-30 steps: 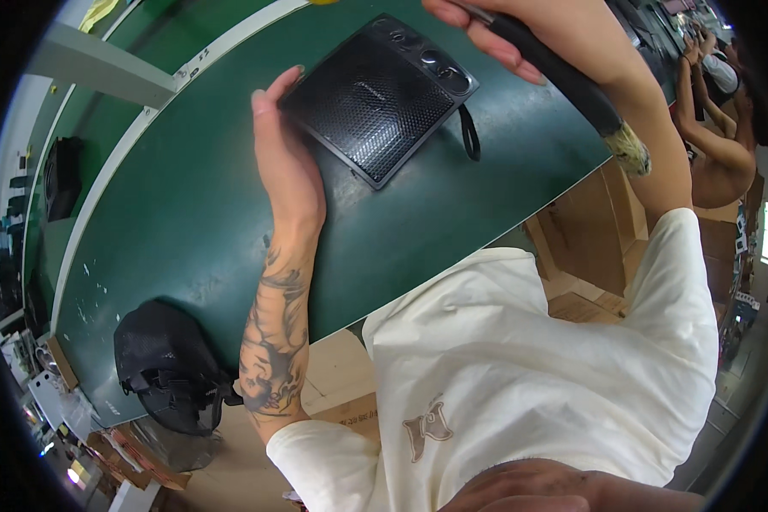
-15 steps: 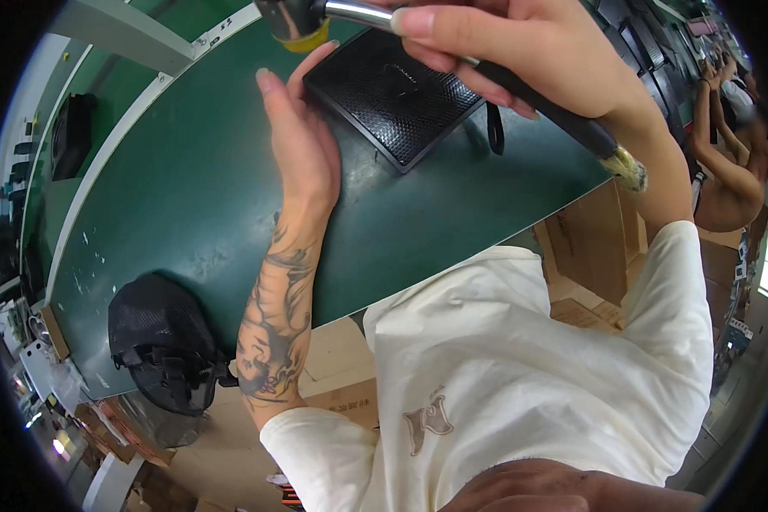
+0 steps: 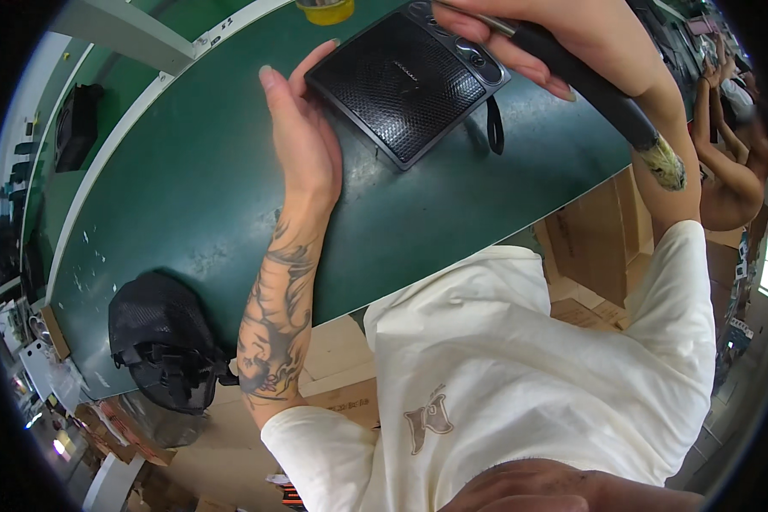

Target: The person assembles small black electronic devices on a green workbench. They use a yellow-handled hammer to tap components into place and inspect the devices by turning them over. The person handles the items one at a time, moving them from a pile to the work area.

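Note:
A black portable speaker (image 3: 405,90) with a textured front and a control panel along its upper right edge sits angled on the green table. My left hand (image 3: 303,136) braces its left side, fingers stretched along the edge and thumb standing apart. Above the speaker, my right hand (image 3: 563,43) is closed round a mallet (image 3: 584,81) with a black grip, metal shaft and frayed grip end. The mallet's yellow face (image 3: 326,12) shows at the top edge, beyond the speaker's far left corner; the rest of its head is out of frame. A black strap (image 3: 495,126) hangs from the speaker's right side.
A black mesh bag (image 3: 164,341) lies at the table's (image 3: 205,196) near left corner. Cardboard boxes (image 3: 593,239) stand below the front edge. A pale metal post (image 3: 132,34) rises at the far left. Another person (image 3: 730,162) works at the right, near stacked black items.
The mallet head has risen toward the top edge and shifted slightly right, uncovering the speaker's control panel. My right hand moved right with it. The left hand and speaker stay nearly still.

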The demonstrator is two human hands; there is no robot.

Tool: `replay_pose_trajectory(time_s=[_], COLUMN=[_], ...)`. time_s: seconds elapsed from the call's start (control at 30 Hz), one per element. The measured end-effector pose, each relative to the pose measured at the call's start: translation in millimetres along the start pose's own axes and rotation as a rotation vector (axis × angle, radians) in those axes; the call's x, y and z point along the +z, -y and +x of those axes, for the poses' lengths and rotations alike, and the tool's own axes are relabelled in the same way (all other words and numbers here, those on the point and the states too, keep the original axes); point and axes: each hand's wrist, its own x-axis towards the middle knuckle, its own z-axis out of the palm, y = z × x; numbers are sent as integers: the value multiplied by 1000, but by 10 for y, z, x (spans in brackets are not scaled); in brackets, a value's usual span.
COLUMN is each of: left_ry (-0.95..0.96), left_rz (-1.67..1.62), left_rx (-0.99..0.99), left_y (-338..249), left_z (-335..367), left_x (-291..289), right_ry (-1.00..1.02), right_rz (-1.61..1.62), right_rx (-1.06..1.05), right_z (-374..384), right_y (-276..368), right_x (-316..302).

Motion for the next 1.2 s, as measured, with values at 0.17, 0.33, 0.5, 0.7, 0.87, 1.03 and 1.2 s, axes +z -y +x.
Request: replay_pose_trajectory(time_s=[0.17, 0.33, 0.5, 0.7, 0.87, 1.03, 1.2], left_ry=[-65, -110, -90, 13, -45, -8, 15], left_rz=[-25, -69, -26, 137, 233, 52, 233], left_rx=[-6, -29, 23, 82, 31, -17, 68], left_y=[10, -15, 13, 22, 6, -1, -20], left_z=[-15, -44, -22, -26, -54, -7, -12], left_x=[-23, 36, -23, -17, -66, -95, -73], right_ry=[88, 227, 147, 45, 55, 34, -64], right_rz=[-82, -286, -158, -149, -334, -289, -275], right_rx=[104, 137, 118, -65, 3, 78, -185], right_z=[136, 269, 166, -353, -613, -659, -687], right_y=[-107, -134, -69, -269, -558, -600, -640], right_x=[25, 30, -15, -191, -41, -19, -73])
